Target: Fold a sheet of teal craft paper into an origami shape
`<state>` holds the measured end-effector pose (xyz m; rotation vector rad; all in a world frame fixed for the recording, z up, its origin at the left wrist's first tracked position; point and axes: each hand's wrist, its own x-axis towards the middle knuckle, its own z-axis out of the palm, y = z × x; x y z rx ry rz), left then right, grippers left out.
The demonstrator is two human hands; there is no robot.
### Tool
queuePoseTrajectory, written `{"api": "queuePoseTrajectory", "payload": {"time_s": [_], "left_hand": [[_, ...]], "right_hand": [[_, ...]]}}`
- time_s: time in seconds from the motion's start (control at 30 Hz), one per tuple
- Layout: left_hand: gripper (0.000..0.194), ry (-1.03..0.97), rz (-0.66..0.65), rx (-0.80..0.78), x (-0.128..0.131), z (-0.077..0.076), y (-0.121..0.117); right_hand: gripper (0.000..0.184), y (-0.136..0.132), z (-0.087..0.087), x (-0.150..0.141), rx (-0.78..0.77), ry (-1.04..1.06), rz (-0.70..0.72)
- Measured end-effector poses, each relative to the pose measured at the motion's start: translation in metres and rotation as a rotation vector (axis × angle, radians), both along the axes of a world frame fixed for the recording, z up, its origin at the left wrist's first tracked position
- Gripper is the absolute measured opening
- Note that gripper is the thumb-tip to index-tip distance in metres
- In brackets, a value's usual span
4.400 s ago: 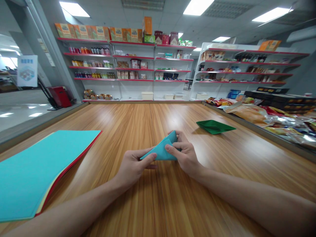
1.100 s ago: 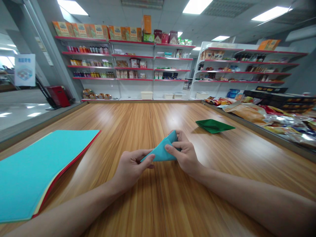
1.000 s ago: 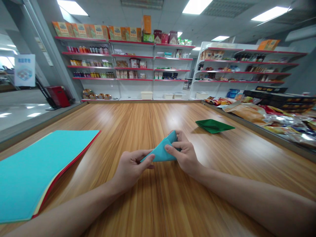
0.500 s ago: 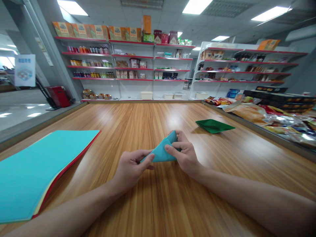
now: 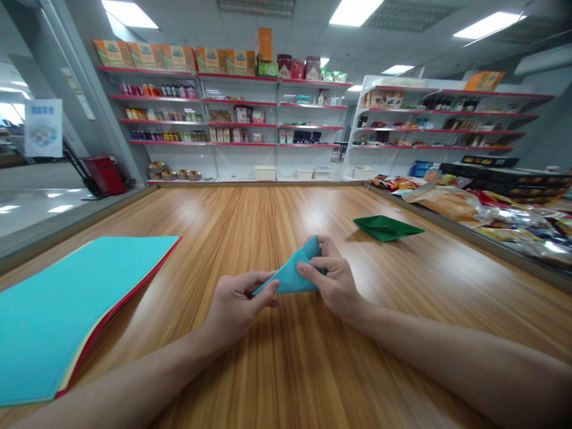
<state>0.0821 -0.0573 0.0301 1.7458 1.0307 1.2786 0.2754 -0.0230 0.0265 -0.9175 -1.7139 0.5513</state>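
A folded piece of light blue paper [image 5: 292, 275] is held up between both hands over the middle of the wooden table [image 5: 232, 226]. My left hand [image 5: 239, 301] pinches its lower left corner between thumb and fingers. On the other side, my right hand [image 5: 335, 277] grips the right part, thumb on the near face and fingers behind, where they are partly hidden. Farther back on the right lies a green folded paper boat [image 5: 388, 228], apart from both hands. To the left rests a stack of coloured paper sheets [image 5: 102, 286], blue on top with yellow and red edges below.
Raised edging [image 5: 259, 184] borders the table. Beyond the right edge lie packaged snacks [image 5: 460, 208] and dark boxes [image 5: 513, 179]. White shelves [image 5: 241, 158] with bottles, bags and orange cartons stand behind. A red box-shaped object [image 5: 106, 174] stands on the floor at left.
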Motion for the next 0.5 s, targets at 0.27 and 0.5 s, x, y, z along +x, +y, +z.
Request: {"api": "queuePoseTrajectory", "payload": {"time_s": [0.27, 0.5], "left_hand": [[0.024, -0.009, 0.008, -0.009, 0.0011, -0.0019, -0.0004], [0.024, 0.011, 0.019, 0.006, 0.0003, 0.0002, -0.0006]], "right_hand": [[0.043, 0.0003, 0.0002, -0.0002, -0.005, 0.01, 0.01], [0.042, -0.0009, 0.0002, -0.0005, -0.011, 0.006, 0.011]]}}
